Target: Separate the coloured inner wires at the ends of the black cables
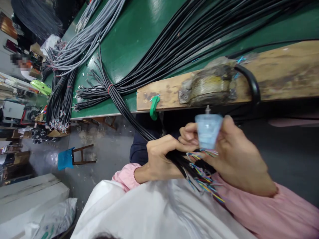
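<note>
My left hand is closed round a bundle of black cables, whose stripped ends show thin coloured wires fanning out over my lap. My right hand is bent round a pale blue, translucent tapered piece, its thumb along the right side. Coloured wire tips show just below this piece, at my right fingers, which are partly hidden and blurred. A thin metal shaft joins the blue piece to a worn, tape-wrapped motor on a wooden board.
A green hook-like piece hangs on the board's edge. Black cables and grey cables lie across the green table. At the left are a stool with a blue cover, white sacks and a person farther back.
</note>
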{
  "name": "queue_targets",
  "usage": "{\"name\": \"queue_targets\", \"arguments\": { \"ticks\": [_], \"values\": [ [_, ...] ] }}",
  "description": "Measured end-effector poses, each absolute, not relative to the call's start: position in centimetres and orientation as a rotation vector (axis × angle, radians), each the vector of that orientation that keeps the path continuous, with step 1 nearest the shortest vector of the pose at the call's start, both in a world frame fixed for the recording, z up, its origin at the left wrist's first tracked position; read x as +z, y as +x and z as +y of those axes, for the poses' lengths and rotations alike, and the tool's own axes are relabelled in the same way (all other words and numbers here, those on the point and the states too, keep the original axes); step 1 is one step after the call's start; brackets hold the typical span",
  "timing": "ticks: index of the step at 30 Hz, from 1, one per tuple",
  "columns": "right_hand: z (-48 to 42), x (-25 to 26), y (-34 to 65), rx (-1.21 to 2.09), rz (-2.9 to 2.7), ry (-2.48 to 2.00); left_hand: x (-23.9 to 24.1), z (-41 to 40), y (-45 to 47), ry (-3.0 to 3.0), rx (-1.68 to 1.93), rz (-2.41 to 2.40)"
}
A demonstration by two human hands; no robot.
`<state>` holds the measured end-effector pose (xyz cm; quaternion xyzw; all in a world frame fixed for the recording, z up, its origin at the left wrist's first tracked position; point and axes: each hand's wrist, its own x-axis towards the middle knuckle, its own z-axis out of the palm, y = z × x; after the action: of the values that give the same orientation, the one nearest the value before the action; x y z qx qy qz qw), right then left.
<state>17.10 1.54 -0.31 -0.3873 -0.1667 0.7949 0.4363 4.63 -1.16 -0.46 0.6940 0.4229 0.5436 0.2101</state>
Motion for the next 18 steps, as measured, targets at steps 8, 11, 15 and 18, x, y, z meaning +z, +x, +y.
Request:
{"name": "queue_targets", "arguments": {
  "ticks": [8, 11, 15, 18],
  "values": [
    [-0.2, -2.9, 18.1, 1.731, -0.372, -1.191, -0.9, -1.0, 2.8, 2.16, 1.491, 0.751],
    [-1.7, -3.1, 18.8, 1.532, -0.548, -1.265, 0.3, -1.0, 1.7, 2.262, 1.219, 0.74],
    [-3.7, -2.7, 19.2, 1.095, -1.097, -1.157, 0.1, -1.5, 0.4, 2.344, 0.778, 0.802],
    [-4.4, -1.8, 18.8, 0.858, -1.361, -0.95, -0.5, -1.7, 0.2, 2.381, 0.639, 0.841]
  ]
}}
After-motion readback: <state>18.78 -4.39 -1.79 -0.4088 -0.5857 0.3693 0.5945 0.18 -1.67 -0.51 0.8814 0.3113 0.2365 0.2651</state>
